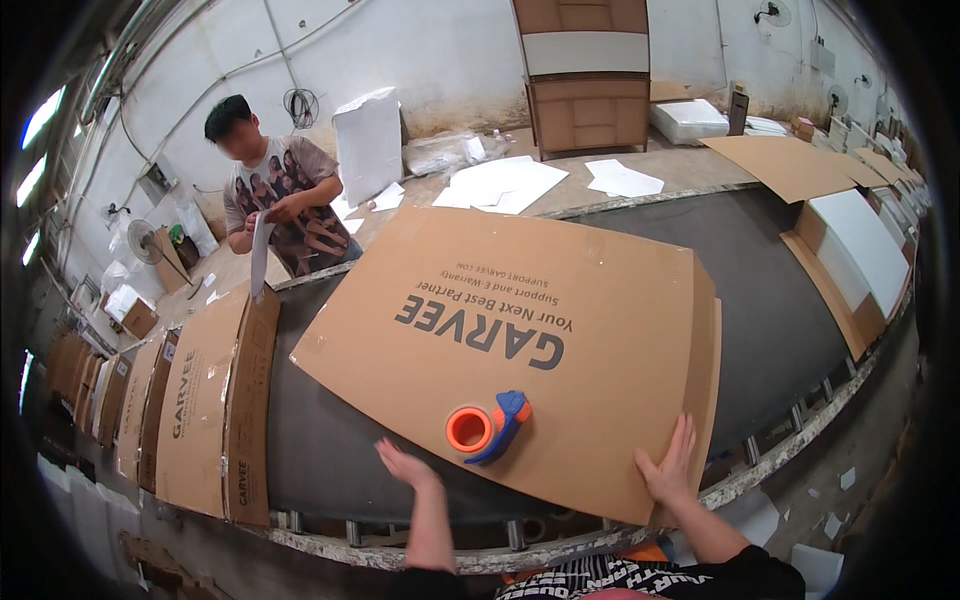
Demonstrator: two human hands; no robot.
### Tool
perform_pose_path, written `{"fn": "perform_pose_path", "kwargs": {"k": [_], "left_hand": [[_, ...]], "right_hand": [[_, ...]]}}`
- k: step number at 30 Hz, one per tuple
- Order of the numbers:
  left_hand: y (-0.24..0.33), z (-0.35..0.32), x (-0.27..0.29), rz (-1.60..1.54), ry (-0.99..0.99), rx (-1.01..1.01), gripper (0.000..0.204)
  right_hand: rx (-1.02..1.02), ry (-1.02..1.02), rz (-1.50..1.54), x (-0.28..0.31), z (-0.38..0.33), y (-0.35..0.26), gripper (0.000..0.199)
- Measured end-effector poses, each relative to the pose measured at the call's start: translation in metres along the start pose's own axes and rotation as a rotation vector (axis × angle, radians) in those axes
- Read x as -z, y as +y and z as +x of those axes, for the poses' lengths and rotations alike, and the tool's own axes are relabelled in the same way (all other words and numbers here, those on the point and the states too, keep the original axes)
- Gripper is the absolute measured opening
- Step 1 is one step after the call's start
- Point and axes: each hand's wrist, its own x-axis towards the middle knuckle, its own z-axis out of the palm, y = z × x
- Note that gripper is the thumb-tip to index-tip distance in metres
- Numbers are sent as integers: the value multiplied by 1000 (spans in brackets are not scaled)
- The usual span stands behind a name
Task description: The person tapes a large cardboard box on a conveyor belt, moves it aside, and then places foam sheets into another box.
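A large flat brown cardboard carton (520,340) lies on the dark conveyor belt (770,300), its near edge toward the person. The right hand (668,462), fingers spread, presses flat on the carton's near right corner, seemingly to steady it. The left hand (405,465) hovers open at the near edge, holding nothing, just beside an orange-and-blue tape dispenser (487,427) resting on the carton within easy reach. A taped carton (215,400) sits to the left on the belt.
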Motion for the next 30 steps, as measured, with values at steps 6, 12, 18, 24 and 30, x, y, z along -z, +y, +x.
{"fn": "perform_pose_path", "kwargs": {"k": [6, 12, 18, 24, 30], "left_hand": [[91, -253, 49, 815, -1009, -753, 73], [82, -310, -17, 1564, -780, -738, 93], [77, -311, -12, 1639, -761, -724, 90], [67, -303, -7, 1649, -727, -723, 88], [87, -282, 37, 1560, -774, -775, 79]], "right_hand": [[-16, 15, -150, -3, 241, 46, 112], [-24, -200, -321, 2, 427, 73, 80], [68, -238, -431, 10, 456, 65, 70], [50, -275, -378, -7, 464, 97, 74], [59, -256, -307, 34, 401, 115, 76]]}}
